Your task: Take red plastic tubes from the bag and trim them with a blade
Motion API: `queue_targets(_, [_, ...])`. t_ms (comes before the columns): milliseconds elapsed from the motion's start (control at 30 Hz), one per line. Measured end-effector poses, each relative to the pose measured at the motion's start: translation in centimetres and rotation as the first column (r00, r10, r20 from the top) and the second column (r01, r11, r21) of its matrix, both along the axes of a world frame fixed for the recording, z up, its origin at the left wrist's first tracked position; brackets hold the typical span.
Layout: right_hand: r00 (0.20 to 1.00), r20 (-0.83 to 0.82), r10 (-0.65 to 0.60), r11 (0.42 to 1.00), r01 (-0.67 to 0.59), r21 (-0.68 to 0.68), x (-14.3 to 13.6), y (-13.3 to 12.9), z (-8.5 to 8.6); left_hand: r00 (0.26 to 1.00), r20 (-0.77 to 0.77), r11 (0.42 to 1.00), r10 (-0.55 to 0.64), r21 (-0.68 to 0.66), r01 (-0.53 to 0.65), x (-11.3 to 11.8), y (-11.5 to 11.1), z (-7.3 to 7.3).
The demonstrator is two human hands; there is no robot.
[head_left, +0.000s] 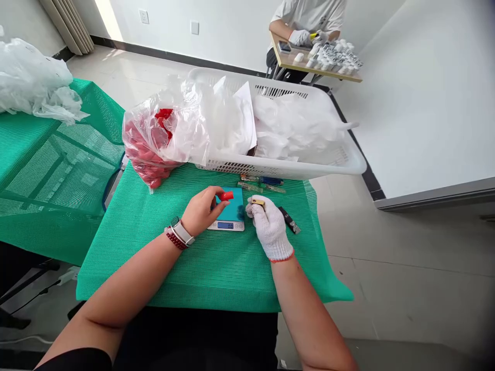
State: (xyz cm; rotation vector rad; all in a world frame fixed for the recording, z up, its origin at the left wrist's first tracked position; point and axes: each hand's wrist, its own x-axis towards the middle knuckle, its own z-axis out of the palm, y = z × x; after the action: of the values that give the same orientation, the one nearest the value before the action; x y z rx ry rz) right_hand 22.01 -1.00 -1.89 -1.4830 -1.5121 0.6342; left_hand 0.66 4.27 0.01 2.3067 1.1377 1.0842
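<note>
My bare left hand (pixel 203 210) pinches a short red plastic tube (pixel 226 196) between thumb and fingers, just above a small digital scale (pixel 225 226). The scale has a blue-green top and a lit display. My right hand (pixel 269 225), in a white knitted glove, is closed on a small gold-coloured metal piece (pixel 257 203), whose exact kind I cannot make out. Beside that hand lies a black tool with a metal end (pixel 289 220). Beyond the scale are several screwdriver-like tools, among them one with a blue handle (pixel 272 181).
Green mesh cloth (pixel 185 278) covers the table. A clear bag of red plastic pieces (pixel 149 149) leans by a white basket (pixel 286 167) holding plastic bags. Across the room, a gloved person (pixel 301 37) sits at a wooden table with many white pieces (pixel 334 55).
</note>
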Motion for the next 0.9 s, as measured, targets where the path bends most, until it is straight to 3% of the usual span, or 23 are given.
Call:
queue_targets(333, [0.962,0.268,0.056,0.988,-0.092,0.124,-0.9,-0.3,1.7,0.997,0.013,0.997,-0.079,0.013,0.079,0.1,-0.1,0.3])
queue_targets(900, [0.939,0.343,0.028,0.993,-0.066,0.101,-1.2,-0.4,1.3,0.998,-0.022,0.998,-0.063,0.004,0.063,0.2,-0.1,0.1])
